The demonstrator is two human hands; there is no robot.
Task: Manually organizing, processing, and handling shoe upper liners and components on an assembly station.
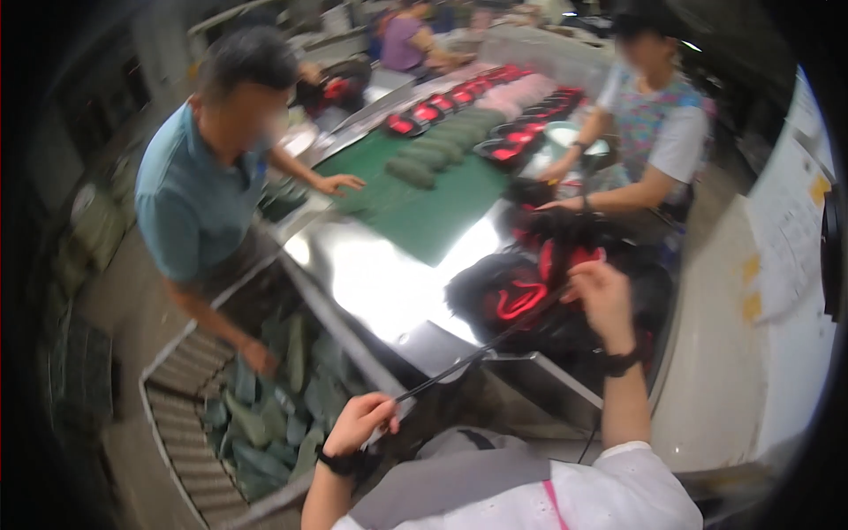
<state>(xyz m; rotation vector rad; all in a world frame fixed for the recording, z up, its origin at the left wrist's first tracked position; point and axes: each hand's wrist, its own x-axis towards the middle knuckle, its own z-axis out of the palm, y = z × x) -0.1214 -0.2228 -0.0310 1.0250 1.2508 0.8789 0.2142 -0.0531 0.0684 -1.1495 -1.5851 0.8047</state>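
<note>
A thin black cord (481,351) runs taut on a slant between my hands. Its lower left end is pinched in my left hand (360,424), whose fingers are closed near the corner of the crate. Farther right and higher, my right hand (602,296) closes its fingertips on the other end. Just beyond the right hand lies a heap of soft black pieces with red parts (521,296); blur hides their exact kind. The cord crosses in front of the shiny metal table end (389,283).
A slatted crate (172,433) at left holds many grey-green sole-shaped pieces (256,415). A co-worker in a blue shirt (190,194) reaches into it. A green belt (362,163) carries rows of pieces. Another co-worker (658,132) handles black pieces at right, beside a white panel (724,353).
</note>
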